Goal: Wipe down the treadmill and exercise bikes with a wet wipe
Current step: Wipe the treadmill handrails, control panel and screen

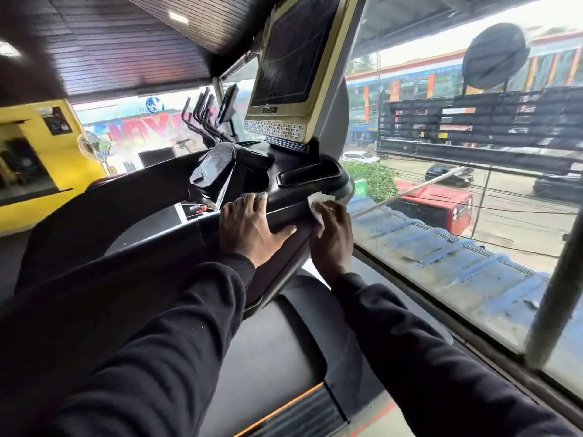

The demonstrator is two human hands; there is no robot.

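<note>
I stand on a treadmill with a dark handrail (285,217) running across in front of me. My left hand (249,227) lies flat on the rail, fingers spread. My right hand (332,238) presses a white wet wipe (317,201) against the right end of the rail, fingers curled over the wipe. Above stands the console with a dusty dark screen (291,55) in a beige frame and a small tray (307,176) below it. The treadmill belt (271,357) lies below my arms.
A large window (457,247) runs close along the right side, with a street and cars outside. More exercise machines (209,118) stand further ahead on the left. A yellow wall (47,146) with a fan is at the far left.
</note>
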